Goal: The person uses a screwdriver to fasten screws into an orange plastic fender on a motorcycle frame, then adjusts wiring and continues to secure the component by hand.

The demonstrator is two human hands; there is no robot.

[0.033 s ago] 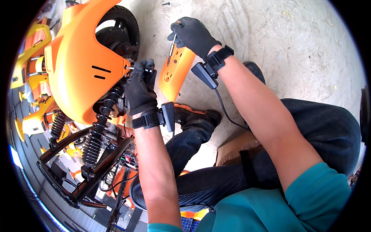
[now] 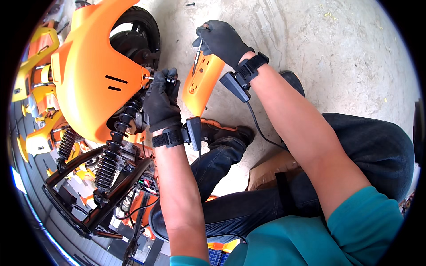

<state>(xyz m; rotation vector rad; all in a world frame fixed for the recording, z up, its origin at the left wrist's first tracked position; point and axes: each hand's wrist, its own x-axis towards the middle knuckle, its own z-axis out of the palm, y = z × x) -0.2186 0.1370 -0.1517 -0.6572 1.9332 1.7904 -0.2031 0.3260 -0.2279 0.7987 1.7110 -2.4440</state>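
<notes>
My left hand, in a black glove, is closed on a small metal bolt at the edge of the orange scooter body panel, next to the black rear wheel. My right hand, also gloved, grips a slim screwdriver-like tool pointing downward. That hand also rests on the top of a loose orange plastic cover, which stands upright on the floor. Both wrists carry black strapped devices.
A black coil shock absorber and black tube frame lie below the body panel. More orange scooter parts are stacked at the left. My shoe and a piece of cardboard lie on the concrete floor.
</notes>
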